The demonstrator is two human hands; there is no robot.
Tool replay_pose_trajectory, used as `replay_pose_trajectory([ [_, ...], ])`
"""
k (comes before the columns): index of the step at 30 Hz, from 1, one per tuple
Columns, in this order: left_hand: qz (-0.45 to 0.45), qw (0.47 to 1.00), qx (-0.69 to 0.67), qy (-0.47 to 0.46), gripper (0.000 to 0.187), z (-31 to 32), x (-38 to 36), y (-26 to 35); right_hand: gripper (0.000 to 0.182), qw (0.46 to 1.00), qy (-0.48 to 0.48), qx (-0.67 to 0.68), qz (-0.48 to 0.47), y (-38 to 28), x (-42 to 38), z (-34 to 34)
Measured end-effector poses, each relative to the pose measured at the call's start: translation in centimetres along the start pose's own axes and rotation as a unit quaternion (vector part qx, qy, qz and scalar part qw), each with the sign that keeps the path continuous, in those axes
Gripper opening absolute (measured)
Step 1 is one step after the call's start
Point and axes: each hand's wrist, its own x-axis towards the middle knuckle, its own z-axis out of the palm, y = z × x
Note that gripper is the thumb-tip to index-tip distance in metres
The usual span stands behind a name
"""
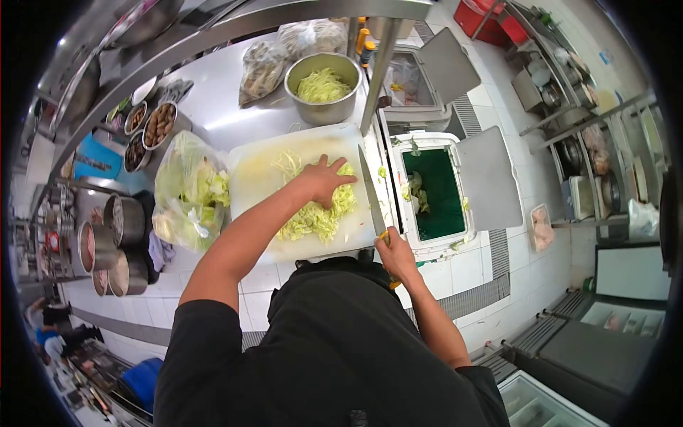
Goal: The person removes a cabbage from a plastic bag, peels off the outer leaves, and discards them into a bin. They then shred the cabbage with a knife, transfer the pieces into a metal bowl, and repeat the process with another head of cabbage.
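Note:
My left hand (322, 181) lies with fingers spread on a pile of shredded cabbage (313, 222) on the white cutting board (252, 165). In my right hand (395, 255) is the yellow handle of a knife (371, 186), its long blade pointing away from me along the board's right edge. Loose shreds lie beyond my left hand too. Behind the board stands a steel pot (326, 110) partly filled with more shreds. Left of the board, a clear plastic bag (186, 192) holds leafy pale green cabbage.
Right of the counter stands an open bin (430, 242) with a green inside and some leaf scraps. A second lidded bin (420, 114) is behind it. Steel pots (128, 220) stand at the left. A metal post (380, 75) rises by the board's far right corner.

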Motion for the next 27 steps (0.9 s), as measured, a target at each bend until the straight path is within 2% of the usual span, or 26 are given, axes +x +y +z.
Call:
replay_pose_trajectory([
  [1,0.004,1.000,0.011,-0.004,0.102,0.6,0.3,-0.3,0.044,1.000,0.005,0.012,0.002,0.2,0.1,0.1],
  [3,0.026,0.995,-0.075,0.064,0.080,2.0,0.6,-1.2,0.044,1.000,0.000,0.029,0.005,0.6,0.3,0.4],
  [4,0.027,0.996,-0.067,0.062,0.080,2.5,0.4,-1.5,0.044,0.999,0.003,0.038,0.004,0.8,0.5,0.4],
  [6,0.039,0.984,-0.117,0.128,0.062,3.7,0.0,-2.1,0.044,0.999,0.002,0.053,0.007,1.1,0.9,0.6],
  [7,0.039,0.985,-0.110,0.126,0.062,4.1,0.1,-2.7,0.044,0.998,0.004,0.059,0.005,1.2,1.1,0.6],
  [9,0.044,0.964,-0.207,0.158,0.060,4.3,0.3,-3.8,0.043,0.999,0.003,0.048,-0.007,1.3,1.6,0.4],
  [11,0.047,0.950,-0.246,0.187,0.060,4.0,-0.2,-5.3,0.043,0.999,-0.004,0.052,-0.010,1.2,1.8,0.1],
  [13,0.045,0.932,-0.286,0.216,0.060,2.5,-1.2,-5.8,0.043,0.998,-0.015,0.053,-0.015,0.9,1.9,-0.4],
  [16,0.023,0.871,-0.426,0.244,0.062,-0.2,-2.5,-7.5,0.042,0.997,-0.031,0.065,-0.007,-0.3,1.7,-1.4],
  [17,0.021,0.872,-0.424,0.245,0.062,-1.2,-2.8,-8.1,0.042,0.996,-0.048,0.073,0.005,-0.8,1.5,-2.0],
  [19,0.035,0.812,-0.530,0.244,0.059,-4.3,-3.7,-8.3,0.042,0.994,-0.062,0.084,0.015,-1.2,1.6,-2.4],
  [21,0.041,0.798,-0.527,0.289,0.058,-6.8,-3.5,-9.5,0.044,0.995,-0.063,0.075,0.012,-1.0,1.8,-2.3],
  [23,-0.038,0.803,-0.473,0.361,0.063,-10.5,-3.5,-9.6,0.045,0.996,-0.058,0.067,-0.002,-0.1,2.4,-1.9],
  [24,-0.036,0.805,-0.470,0.361,0.063,-11.8,-2.8,-10.4,0.046,0.997,-0.055,0.057,-0.014,0.2,2.6,-1.6],
  [26,0.032,0.743,-0.543,0.390,0.062,-14.7,-1.1,-12.5,0.046,0.997,-0.045,0.053,-0.024,0.8,2.8,-1.2],
  [27,0.034,0.745,-0.541,0.388,0.062,-16.0,-0.3,-12.9,0.046,0.998,-0.038,0.046,-0.033,0.9,2.9,-1.1],
])
